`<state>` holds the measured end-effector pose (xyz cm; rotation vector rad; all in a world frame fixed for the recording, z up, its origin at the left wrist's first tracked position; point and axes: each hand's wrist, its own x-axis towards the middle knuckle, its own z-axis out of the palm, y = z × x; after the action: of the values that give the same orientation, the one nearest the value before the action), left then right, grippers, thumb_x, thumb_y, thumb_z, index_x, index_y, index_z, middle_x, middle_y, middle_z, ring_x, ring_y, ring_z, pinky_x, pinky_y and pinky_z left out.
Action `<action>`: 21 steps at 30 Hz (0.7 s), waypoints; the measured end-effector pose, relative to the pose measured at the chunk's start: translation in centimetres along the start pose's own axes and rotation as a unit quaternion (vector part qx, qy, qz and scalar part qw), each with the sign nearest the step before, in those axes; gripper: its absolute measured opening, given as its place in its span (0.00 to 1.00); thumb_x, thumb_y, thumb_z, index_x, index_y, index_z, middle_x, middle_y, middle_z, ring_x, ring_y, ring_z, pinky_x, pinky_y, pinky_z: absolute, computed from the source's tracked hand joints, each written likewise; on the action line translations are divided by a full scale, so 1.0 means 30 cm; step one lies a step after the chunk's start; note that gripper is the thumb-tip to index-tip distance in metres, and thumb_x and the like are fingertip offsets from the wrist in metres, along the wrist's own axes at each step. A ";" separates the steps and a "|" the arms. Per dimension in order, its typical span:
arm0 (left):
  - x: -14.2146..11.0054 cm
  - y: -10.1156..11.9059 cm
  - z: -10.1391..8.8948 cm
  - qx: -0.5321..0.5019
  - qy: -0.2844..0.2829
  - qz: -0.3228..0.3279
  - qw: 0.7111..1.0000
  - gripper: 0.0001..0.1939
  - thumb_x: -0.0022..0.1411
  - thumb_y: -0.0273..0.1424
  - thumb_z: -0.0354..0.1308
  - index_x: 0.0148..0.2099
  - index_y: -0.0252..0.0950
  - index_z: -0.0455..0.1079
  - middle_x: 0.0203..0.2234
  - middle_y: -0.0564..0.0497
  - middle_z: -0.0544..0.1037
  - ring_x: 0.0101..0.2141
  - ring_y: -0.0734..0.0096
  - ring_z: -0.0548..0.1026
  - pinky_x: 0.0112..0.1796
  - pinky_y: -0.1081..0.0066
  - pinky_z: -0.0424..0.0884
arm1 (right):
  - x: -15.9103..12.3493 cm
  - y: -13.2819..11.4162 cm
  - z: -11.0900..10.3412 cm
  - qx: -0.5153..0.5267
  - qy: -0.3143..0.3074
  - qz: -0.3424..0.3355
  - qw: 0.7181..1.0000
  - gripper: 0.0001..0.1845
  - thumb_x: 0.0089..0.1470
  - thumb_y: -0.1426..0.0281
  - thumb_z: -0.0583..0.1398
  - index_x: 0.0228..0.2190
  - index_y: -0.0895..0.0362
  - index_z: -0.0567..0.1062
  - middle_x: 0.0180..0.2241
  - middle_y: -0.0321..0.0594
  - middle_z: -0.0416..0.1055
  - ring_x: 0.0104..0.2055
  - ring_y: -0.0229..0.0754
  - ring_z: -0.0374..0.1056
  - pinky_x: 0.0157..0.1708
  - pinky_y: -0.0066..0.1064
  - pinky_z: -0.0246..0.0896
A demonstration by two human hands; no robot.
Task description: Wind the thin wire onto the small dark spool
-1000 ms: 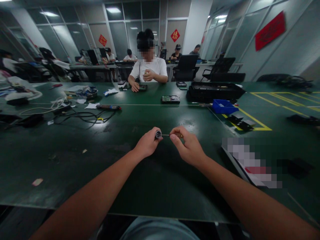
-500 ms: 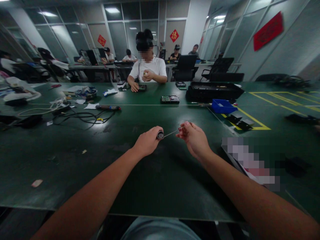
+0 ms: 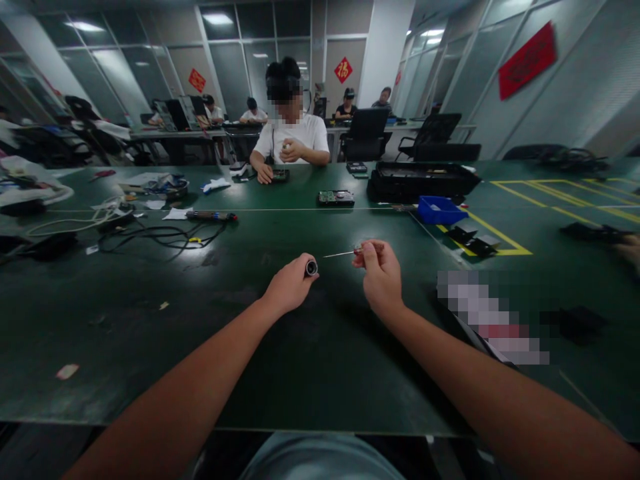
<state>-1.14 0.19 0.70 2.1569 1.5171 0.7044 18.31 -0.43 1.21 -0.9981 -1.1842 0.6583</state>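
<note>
My left hand [image 3: 290,285] is wrapped round a dark cylinder [image 3: 311,268], whose round, hollow-looking end faces me. Most of its body is hidden in the fist, so its kind does not show. In a pinch between thumb and fingers, my right hand [image 3: 381,273] holds a screwdriver [image 3: 339,255] with a thin metal shaft and a reddish handle mostly covered by the fingers. The shaft points left, and its tip is just above and to the right of the cylinder's end, apart from it. Both hands are above the green table [image 3: 300,373].
Beyond my hands lies a hard drive [image 3: 336,198]. A blue bin [image 3: 442,210], a long black casing [image 3: 423,181] and small black brackets [image 3: 473,241] are to the right. On the left are black cables [image 3: 160,237] and an electric screwdriver [image 3: 212,216]. A co-worker [image 3: 291,137] sits opposite.
The screwdriver tip has come away from the cylinder's end, leaving a small gap. My right hand has turned, and the cylinder's end now faces me more directly. The view has shifted slightly.
</note>
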 end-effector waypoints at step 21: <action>-0.013 0.019 0.002 -0.020 -0.021 0.026 0.999 0.07 0.65 0.33 0.55 0.45 0.40 0.66 0.38 0.51 0.76 0.38 0.66 0.73 0.37 0.67 0.64 | 0.048 -0.123 -0.114 -0.620 -0.386 0.070 0.679 0.07 0.47 0.68 0.64 0.20 0.55 0.76 0.25 0.48 0.75 0.27 0.49 0.72 0.26 0.37 0.60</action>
<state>-0.80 -0.37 0.93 2.1746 1.4191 0.6963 21.73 -1.78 4.95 -2.0626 -2.4696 0.2922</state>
